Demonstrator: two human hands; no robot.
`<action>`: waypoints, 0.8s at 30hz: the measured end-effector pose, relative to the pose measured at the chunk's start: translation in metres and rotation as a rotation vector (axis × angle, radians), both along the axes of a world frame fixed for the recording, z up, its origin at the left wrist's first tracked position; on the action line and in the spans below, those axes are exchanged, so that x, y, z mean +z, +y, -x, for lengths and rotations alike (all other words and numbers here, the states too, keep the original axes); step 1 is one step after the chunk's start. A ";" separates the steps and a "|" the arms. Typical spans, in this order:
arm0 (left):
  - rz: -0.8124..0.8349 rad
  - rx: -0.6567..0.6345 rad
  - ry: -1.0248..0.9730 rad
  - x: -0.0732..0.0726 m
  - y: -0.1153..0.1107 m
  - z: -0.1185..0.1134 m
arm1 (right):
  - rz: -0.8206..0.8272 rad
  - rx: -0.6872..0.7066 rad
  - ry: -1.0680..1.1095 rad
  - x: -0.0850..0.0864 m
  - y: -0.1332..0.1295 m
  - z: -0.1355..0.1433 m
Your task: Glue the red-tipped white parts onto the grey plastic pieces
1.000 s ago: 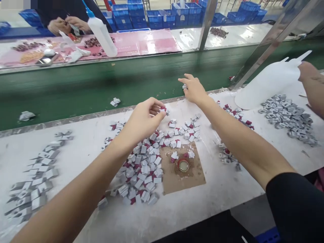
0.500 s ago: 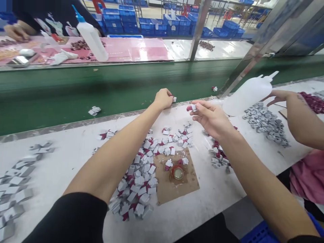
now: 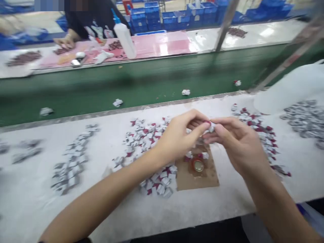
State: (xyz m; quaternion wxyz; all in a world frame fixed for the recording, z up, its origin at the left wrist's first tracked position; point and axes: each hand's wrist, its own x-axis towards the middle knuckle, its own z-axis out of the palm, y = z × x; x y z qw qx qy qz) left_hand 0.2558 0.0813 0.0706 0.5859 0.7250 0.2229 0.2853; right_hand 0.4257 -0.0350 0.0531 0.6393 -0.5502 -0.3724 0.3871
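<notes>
Both my hands meet over the worktable around one small white-and-dark-red plastic part [image 3: 211, 127]. My left hand [image 3: 181, 135] pinches its red end between thumb and fingers. On the white end, the thumb and fingers of my right hand [image 3: 238, 138] are closed. Below them lies a brown cardboard square [image 3: 197, 182], wet in places, with a small round red-rimmed cap [image 3: 198, 165] on it. Two more white-and-red parts [image 3: 205, 155] rest beside the cap. To the left spreads a heap of such parts [image 3: 144, 138], partly hidden by my left hand and forearm.
A green conveyor belt [image 3: 149, 91] runs behind the table, carrying several scattered parts. A large white bottle [image 3: 291, 87] leans at the right, near grey parts [image 3: 303, 118]. Grey-white parts [image 3: 73, 162] lie at the left. Across the belt, a person's hand [image 3: 65, 42] works near a blue-tipped bottle [image 3: 125, 38].
My left hand has drawn back from the belt edge, leaving a part on the belt. It now meets my right hand at the part held there. The view has swung left.
</notes>
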 end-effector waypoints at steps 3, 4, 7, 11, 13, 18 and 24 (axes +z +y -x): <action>0.164 0.029 0.012 -0.003 -0.024 0.019 | 0.036 0.054 -0.257 -0.001 -0.021 0.004; 0.205 0.027 0.031 -0.002 -0.032 0.025 | 0.046 0.074 -0.343 -0.002 -0.027 0.004; 0.177 0.043 0.134 0.003 -0.050 0.048 | 0.063 0.150 -0.553 -0.006 -0.045 0.001; -0.157 0.364 0.474 0.002 -0.035 0.104 | 0.152 0.123 -0.637 -0.012 -0.070 -0.005; -0.343 0.650 0.747 -0.007 -0.008 0.140 | 0.191 0.085 -0.647 -0.018 -0.083 -0.010; -0.454 0.912 1.088 -0.026 0.054 0.217 | 0.151 0.108 -0.668 -0.034 -0.100 -0.013; -0.480 0.907 1.118 -0.027 0.071 0.233 | 0.143 0.125 -0.644 -0.033 -0.099 0.003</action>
